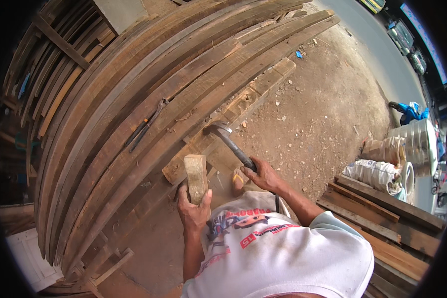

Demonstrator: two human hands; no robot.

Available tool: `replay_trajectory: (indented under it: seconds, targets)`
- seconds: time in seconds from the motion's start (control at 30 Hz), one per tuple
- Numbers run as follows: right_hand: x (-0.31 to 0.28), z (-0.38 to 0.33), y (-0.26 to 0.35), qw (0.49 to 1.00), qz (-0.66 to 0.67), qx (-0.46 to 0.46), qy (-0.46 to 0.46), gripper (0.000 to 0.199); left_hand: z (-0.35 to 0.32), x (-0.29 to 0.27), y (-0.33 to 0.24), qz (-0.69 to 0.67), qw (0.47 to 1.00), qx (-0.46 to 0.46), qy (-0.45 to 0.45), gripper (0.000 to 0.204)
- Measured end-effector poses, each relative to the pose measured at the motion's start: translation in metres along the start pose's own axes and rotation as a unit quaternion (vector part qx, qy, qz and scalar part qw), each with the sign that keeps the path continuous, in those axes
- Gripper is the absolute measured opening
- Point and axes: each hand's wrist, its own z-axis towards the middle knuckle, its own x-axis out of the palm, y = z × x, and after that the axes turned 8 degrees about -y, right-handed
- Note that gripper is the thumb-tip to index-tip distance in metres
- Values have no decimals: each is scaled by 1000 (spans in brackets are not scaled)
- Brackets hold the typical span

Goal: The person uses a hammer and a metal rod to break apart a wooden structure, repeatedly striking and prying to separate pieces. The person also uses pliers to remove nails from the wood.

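My left hand (192, 210) is wrapped round the lower end of a short wooden block (196, 174), which stands roughly upright in it. My right hand (266, 177) grips the handle of a claw hammer (236, 150). The hammer's head is at a rough timber beam (243, 102) in front of me; whether it touches the wood I cannot tell. Beyond that, a pair of long-handled pincers (146, 126) lies across the stacked planks.
Long wooden planks (134, 84) fill the left and far side. More boards (377, 223) lie at the right. White sacks (375, 171) and a large pale drum (414, 144) stand behind them, near a road (362, 25) with parked vehicles. Dirt ground (308, 114) holds scattered debris.
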Motion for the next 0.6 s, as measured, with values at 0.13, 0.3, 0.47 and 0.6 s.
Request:
replay_trajectory:
  seconds: [0.13,0.3,0.47,0.6]
  targets:
    - [-7,-23,-2,999,15,45,4,37,5,21,-5,23,989,-122,78,53]
    - [-7,-63,-46,997,-23,66,34,35,3,21,-6,-45,983,-145,105,57]
    - [-3,-82,-55,995,-40,90,4,42,-1,18,-8,-42,976,-170,128,58]
    - [-15,-79,-42,998,10,56,-17,44,-10,17,-6,-136,966,-187,119,53]
